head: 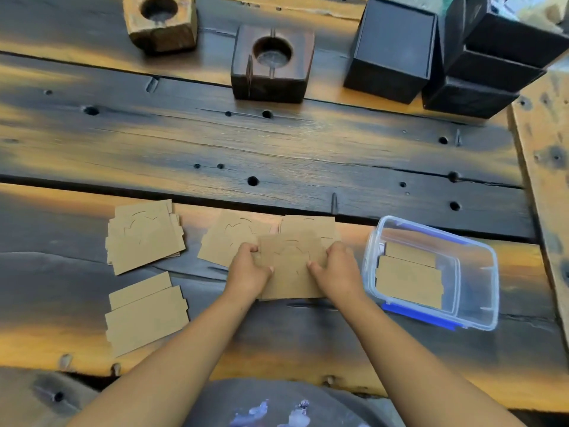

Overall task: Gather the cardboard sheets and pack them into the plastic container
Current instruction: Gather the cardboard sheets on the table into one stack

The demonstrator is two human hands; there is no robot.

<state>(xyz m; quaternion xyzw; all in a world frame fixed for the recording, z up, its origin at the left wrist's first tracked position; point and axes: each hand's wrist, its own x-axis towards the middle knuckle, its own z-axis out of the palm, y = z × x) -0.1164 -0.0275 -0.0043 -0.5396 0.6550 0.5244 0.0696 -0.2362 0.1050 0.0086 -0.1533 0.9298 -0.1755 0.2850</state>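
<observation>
A brown cardboard sheet (291, 266) with a cut arc is held between my left hand (248, 269) on its left edge and my right hand (337, 266) on its right edge, just above the table. Under and behind it lie two more sheets, one at the left (228, 237) and one at the right (308, 224). A small stack of sheets (143, 235) lies at the left, and another stack (144, 314) nearer the front. The clear plastic container (480, 291) with blue clips stands to the right and holds cardboard sheets (409, 278).
Two wooden blocks with round holes stand at the back, one light (161, 23) and one dark (272, 63). Black boxes (391, 50) are piled at the back right. The plank table (277, 149) has gaps and holes; its front edge is near my body.
</observation>
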